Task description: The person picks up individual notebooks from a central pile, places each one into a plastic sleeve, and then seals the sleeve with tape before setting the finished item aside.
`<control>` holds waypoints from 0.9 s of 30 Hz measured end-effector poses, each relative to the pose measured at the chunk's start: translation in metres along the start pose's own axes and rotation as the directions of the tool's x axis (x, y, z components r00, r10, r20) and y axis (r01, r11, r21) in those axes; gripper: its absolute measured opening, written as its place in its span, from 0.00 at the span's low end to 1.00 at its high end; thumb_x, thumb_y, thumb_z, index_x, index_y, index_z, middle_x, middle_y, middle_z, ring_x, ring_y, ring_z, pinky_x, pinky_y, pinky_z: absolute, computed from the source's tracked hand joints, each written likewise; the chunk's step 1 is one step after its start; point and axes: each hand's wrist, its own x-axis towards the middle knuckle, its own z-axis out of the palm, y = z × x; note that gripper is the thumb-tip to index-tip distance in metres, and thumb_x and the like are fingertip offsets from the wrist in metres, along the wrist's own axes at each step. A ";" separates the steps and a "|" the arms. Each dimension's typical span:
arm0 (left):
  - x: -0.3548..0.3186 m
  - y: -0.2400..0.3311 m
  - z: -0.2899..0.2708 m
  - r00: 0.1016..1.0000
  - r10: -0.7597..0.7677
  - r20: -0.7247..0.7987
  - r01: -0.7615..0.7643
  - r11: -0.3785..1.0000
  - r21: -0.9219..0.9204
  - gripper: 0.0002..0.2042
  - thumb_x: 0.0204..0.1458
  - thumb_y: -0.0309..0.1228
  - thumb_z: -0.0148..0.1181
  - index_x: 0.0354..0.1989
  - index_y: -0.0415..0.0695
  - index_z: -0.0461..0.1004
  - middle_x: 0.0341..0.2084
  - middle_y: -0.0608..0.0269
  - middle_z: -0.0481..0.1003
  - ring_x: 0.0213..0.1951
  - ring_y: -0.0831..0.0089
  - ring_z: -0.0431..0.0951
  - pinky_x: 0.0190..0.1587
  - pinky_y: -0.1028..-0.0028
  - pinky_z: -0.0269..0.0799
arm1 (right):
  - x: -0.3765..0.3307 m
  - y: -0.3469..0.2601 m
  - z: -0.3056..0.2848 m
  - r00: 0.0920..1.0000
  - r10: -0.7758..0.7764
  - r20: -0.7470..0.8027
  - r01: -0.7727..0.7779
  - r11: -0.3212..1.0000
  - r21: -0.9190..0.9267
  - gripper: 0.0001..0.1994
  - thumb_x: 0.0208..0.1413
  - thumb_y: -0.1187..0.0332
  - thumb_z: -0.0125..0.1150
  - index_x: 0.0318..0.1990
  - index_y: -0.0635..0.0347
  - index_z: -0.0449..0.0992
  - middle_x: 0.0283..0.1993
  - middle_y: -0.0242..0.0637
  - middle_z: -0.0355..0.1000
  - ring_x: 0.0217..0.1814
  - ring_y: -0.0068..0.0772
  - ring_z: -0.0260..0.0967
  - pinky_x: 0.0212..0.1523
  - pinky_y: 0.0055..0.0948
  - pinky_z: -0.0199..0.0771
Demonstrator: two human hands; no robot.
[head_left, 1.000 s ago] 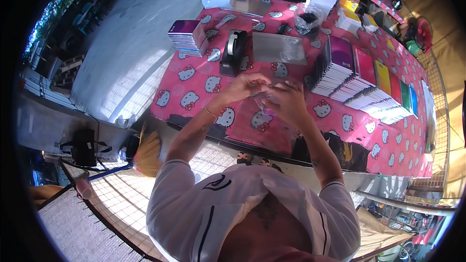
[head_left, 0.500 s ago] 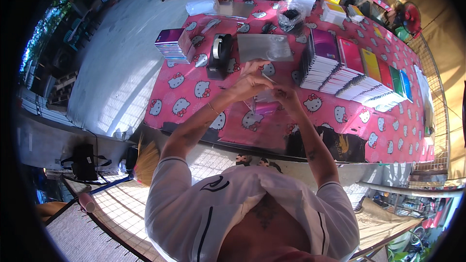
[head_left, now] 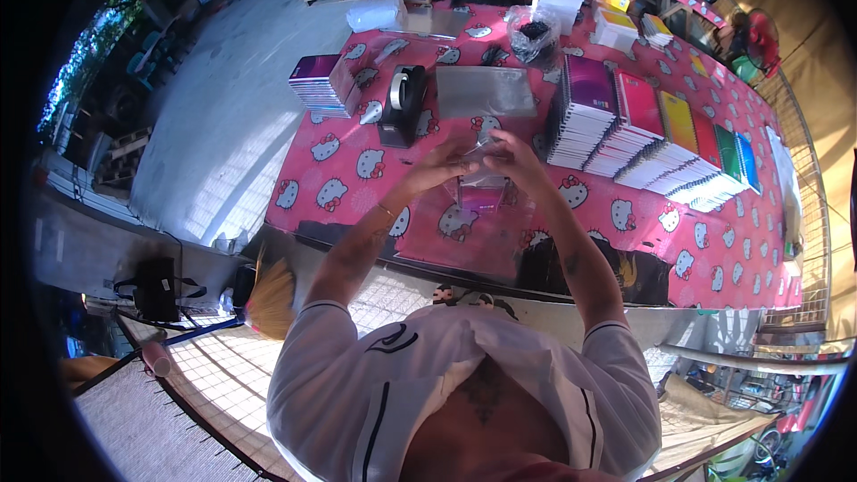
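At the far left of the pink patterned tablecloth (head_left: 302, 170), a stack of purple-covered notebooks (head_left: 323, 89) is standing near the edge. Just right of it, a black tape dispenser (head_left: 402, 107) is resting with a pale roll on it. Nearer, the left hand (head_left: 446, 166) is bending its fingers onto the left side of some clear plastic (head_left: 483, 153), grasping it between the two hands. A purple-and-pale item (head_left: 482, 198) is lying just on the near side, partly hidden. A flat clear sheet (head_left: 486, 92) is lying farther off, beyond the hands. The right hand (head_left: 515, 159) is grasping the plastic's right side with curled fingers; which fingertips are pinching, I cannot tell. Farther, a clear bag with dark contents (head_left: 533, 38) is sitting. To the right, spiral notebooks (head_left: 638, 112) are standing in a multicoloured row of stacks.
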 end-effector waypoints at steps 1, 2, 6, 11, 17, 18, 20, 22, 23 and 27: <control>0.003 0.002 -0.003 0.997 -0.011 0.072 0.009 1.000 0.025 0.38 0.55 0.40 0.68 0.70 0.41 0.56 0.60 0.51 0.68 0.59 0.66 0.71 0.60 0.68 0.68 | 0.005 0.003 -0.006 0.998 0.002 0.057 0.000 0.999 -0.039 0.29 0.59 0.62 0.66 0.65 0.61 0.64 0.58 0.39 0.69 0.60 0.27 0.66 0.58 0.30 0.67; 0.002 0.002 -0.002 0.996 -0.046 0.071 0.044 0.999 0.029 0.35 0.56 0.40 0.67 0.69 0.40 0.59 0.60 0.52 0.68 0.59 0.67 0.71 0.60 0.68 0.68 | 0.009 0.006 -0.012 0.993 0.006 0.114 0.003 0.997 -0.078 0.30 0.58 0.62 0.67 0.66 0.60 0.63 0.60 0.39 0.68 0.62 0.28 0.65 0.59 0.31 0.66; -0.018 0.035 0.018 1.000 0.023 -0.008 -0.020 0.965 0.260 0.27 0.56 0.37 0.67 0.61 0.39 0.69 0.60 0.54 0.70 0.59 0.66 0.72 0.59 0.68 0.69 | -0.015 0.007 -0.016 0.931 -0.342 0.130 0.366 0.876 -0.315 0.27 0.55 0.63 0.70 0.61 0.59 0.70 0.57 0.41 0.73 0.61 0.35 0.68 0.60 0.36 0.67; -0.043 0.055 0.034 0.803 0.555 0.219 -0.425 0.276 0.862 0.21 0.50 0.33 0.69 0.53 0.41 0.77 0.54 0.53 0.74 0.55 0.57 0.75 0.54 0.65 0.74 | -0.045 -0.004 0.004 0.868 -0.477 0.137 0.439 0.609 -0.660 0.16 0.49 0.70 0.70 0.48 0.57 0.79 0.53 0.36 0.73 0.56 0.42 0.68 0.55 0.42 0.68; -0.037 0.059 0.036 0.944 0.326 0.051 -0.254 0.618 0.744 0.16 0.47 0.30 0.68 0.46 0.43 0.80 0.43 0.54 0.79 0.44 0.56 0.81 0.43 0.63 0.78 | -0.041 0.003 0.008 0.850 -0.516 0.108 0.437 0.577 -0.690 0.13 0.47 0.73 0.67 0.43 0.57 0.77 0.44 0.36 0.73 0.44 0.46 0.70 0.46 0.41 0.70; -0.026 0.062 0.034 0.957 0.288 0.024 -0.208 0.629 0.749 0.15 0.47 0.30 0.69 0.45 0.43 0.80 0.41 0.54 0.80 0.41 0.56 0.81 0.41 0.62 0.78 | -0.040 0.006 0.008 0.859 -0.503 0.095 0.424 0.595 -0.683 0.14 0.47 0.74 0.67 0.44 0.57 0.76 0.43 0.36 0.73 0.43 0.46 0.70 0.46 0.41 0.71; -0.014 0.072 0.034 0.977 0.212 -0.025 -0.118 0.635 0.763 0.16 0.46 0.32 0.69 0.44 0.42 0.80 0.35 0.54 0.81 0.36 0.55 0.82 0.39 0.62 0.78 | -0.039 -0.002 0.016 0.920 -0.391 -0.035 0.292 0.740 -0.606 0.18 0.48 0.74 0.67 0.48 0.56 0.73 0.41 0.39 0.71 0.41 0.48 0.70 0.44 0.44 0.71; -0.009 0.082 0.037 0.989 0.137 -0.058 -0.039 0.616 0.787 0.20 0.45 0.34 0.70 0.46 0.41 0.78 0.31 0.54 0.80 0.33 0.53 0.82 0.38 0.63 0.77 | -0.038 -0.008 0.021 0.928 -0.356 -0.109 0.225 0.770 -0.597 0.21 0.49 0.74 0.67 0.52 0.56 0.70 0.41 0.41 0.71 0.41 0.48 0.71 0.42 0.41 0.73; -0.005 0.080 0.041 0.991 0.108 -0.083 0.010 0.548 0.837 0.22 0.44 0.36 0.71 0.48 0.41 0.77 0.31 0.53 0.80 0.34 0.54 0.82 0.39 0.63 0.77 | -0.037 -0.010 0.022 0.913 -0.388 -0.123 0.227 0.736 -0.637 0.22 0.50 0.74 0.67 0.54 0.56 0.69 0.42 0.43 0.71 0.43 0.46 0.72 0.41 0.37 0.74; 0.014 0.064 0.033 0.995 -0.007 -0.097 0.081 0.612 0.787 0.28 0.45 0.39 0.72 0.53 0.41 0.72 0.32 0.52 0.80 0.38 0.60 0.82 0.41 0.66 0.77 | -0.030 0.015 0.009 0.893 -0.386 -0.232 0.195 0.796 -0.572 0.24 0.50 0.73 0.69 0.55 0.58 0.68 0.46 0.43 0.70 0.42 0.42 0.73 0.42 0.39 0.74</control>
